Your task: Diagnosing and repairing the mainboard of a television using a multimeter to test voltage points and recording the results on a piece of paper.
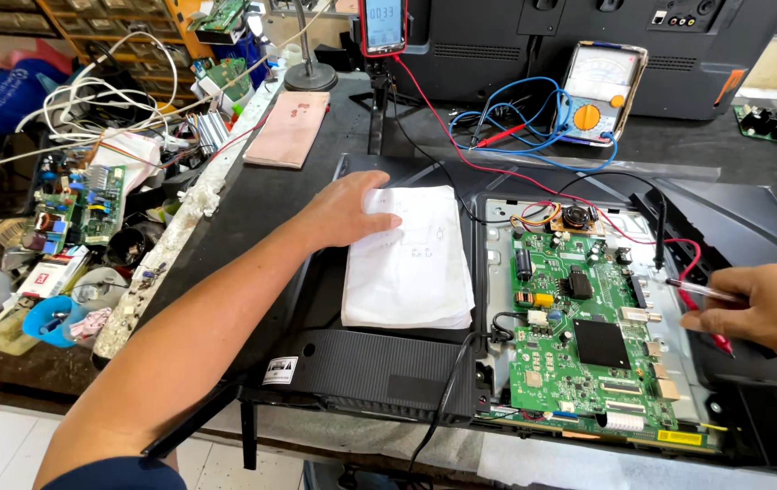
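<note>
Red, blue and black leads (497, 122) trail across my dark tabletop (261, 204) from an analogue meter (595, 93) and a propped digital meter (383, 25) at the back, one red wire running down to the green circuit board (579, 327) that sits exposed in the opened back of a flat television (379, 363). To my left, a loose green board (80, 204), tangled white cables (89, 91) and a blue tape roll (48, 319) crowd a lower bench, and a pink pad (289, 129) lies beyond my arm. Yellow drawer racks (125, 36) stand at the far left, their contents too small to make out. My left hand (347, 213) rests flat, fingers spread, on a stack of white paper sheets (411, 259) lying just beside the circuit board. My right hand (765, 308) is closed around a slim probe (701, 291) at the board's right edge, its tip pointing towards the board, with a red lead under my fingers.
</note>
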